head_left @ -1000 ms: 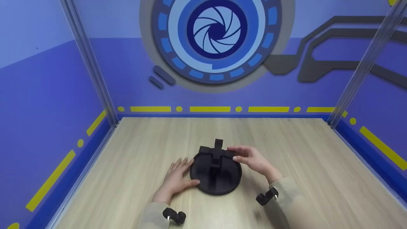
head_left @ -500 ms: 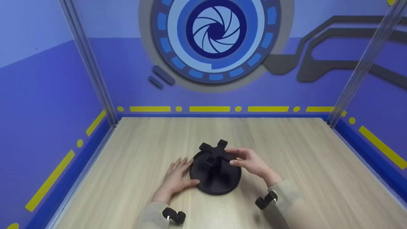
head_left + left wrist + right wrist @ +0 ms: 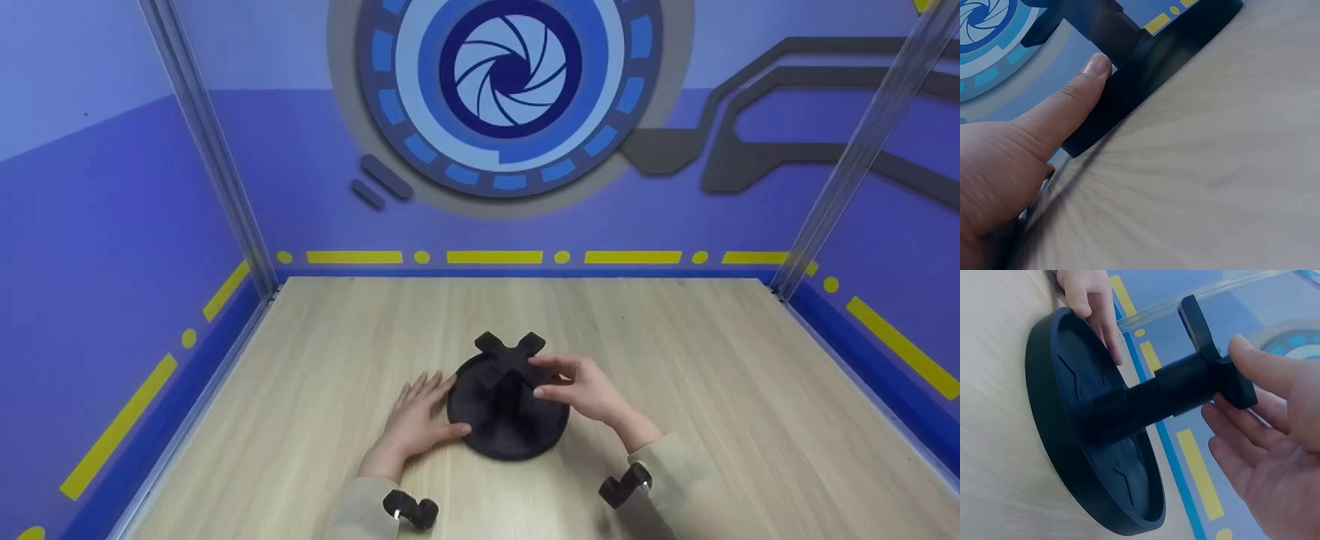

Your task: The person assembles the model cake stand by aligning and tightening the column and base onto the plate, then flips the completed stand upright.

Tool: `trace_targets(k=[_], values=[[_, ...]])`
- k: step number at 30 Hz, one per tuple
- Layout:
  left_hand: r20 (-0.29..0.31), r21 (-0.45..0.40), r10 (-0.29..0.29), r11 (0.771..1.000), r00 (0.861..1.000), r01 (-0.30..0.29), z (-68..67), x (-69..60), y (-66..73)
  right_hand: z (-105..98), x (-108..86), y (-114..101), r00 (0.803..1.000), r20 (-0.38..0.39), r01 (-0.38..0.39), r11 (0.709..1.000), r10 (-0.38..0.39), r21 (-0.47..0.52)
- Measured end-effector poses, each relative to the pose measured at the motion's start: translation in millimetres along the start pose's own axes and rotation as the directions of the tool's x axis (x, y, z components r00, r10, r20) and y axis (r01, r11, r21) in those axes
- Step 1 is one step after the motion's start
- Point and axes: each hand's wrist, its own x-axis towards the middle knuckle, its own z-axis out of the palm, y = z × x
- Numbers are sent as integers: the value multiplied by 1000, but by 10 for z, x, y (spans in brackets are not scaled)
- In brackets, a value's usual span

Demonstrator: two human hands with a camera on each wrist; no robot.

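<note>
Booth: blue printed walls (image 3: 300,165) behind, light wood-grain counter (image 3: 337,322) in front.

Left to right on the counter:

Left hand (image 3: 416,424): palm low, fingers straight and spread against the left side of the round black base (image 3: 517,452), thumb tip on its near-left edge. Not wrapped around it. No visible shift over the last second. Reads as bracing.

Base: sitting on the counter in front of the person, between the hands. No visible move either. Right wrist view shows it as a shallow dish, raised lines inside, thick black stem (image 3: 1145,399) rising from the middle.

Cross-shaped knob (image 3: 511,356): on top of the stem. This is the change. A second ago one arm pointed straight away from the person; now two far arms splay out in an X. Clockwise from above, partial turn only.

Right hand (image 3: 596,386): thumb on one side of the knob's right arm, fingers on the other, looks like a pinch. Its fingertips came toward the person with that arm.

My read: knob being turned while the base is held steady. Can't tell if it's threading, loosening or spinning free; no gap or thread visible at the stem.
</note>
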Motion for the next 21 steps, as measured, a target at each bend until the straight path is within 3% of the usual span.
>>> trace_targets(k=[11, 21], values=[[-19, 5, 18, 1000, 1000, -18, 1, -5, -5, 211, -75, -159, 992, -128, -6, 997, -4, -81], [-9, 5, 1, 1000, 1000, -1, 6, 1, 5, 392, -94, -217, 965, -258, -17, 975, -41, -222]])
